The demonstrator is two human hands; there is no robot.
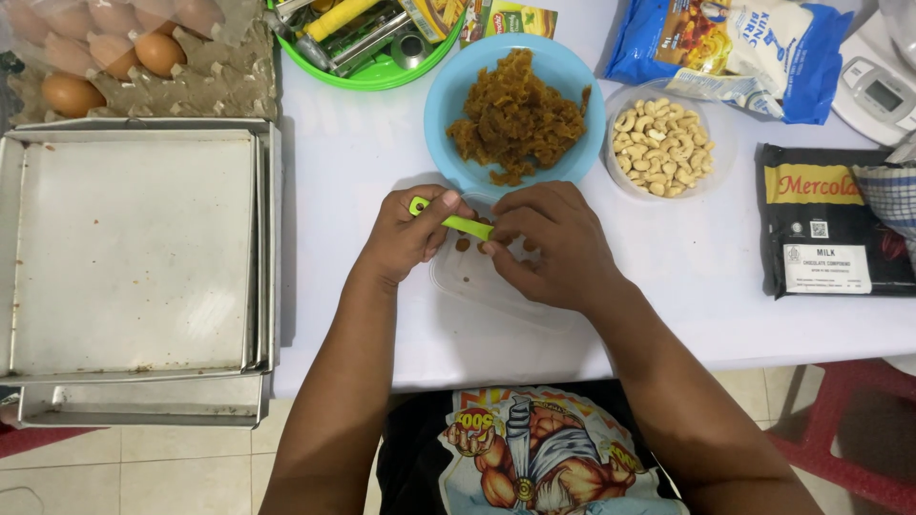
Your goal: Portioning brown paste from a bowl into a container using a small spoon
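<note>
My left hand (pixel 408 234) grips the handle of a small green utensil (pixel 456 223), which points right toward my right hand (pixel 549 243). The right hand's fingertips pinch at the utensil's far end, which they hide. Both hands hover over a clear plastic lid or tray (pixel 477 284) with a few small brown bits on it. Just beyond the hands stands a blue bowl (pixel 442 95) heaped with brown shredded paste.
A clear bowl of cashews (pixel 661 143) sits right of the blue bowl. Stacked metal baking trays (pixel 134 253) lie at left, an egg carton (pixel 124 57) behind them. A green tub of tools (pixel 367 43), a blue bag (pixel 725 52), a black chocolate pack (pixel 825 224) and a scale (pixel 883 91) line the back and right.
</note>
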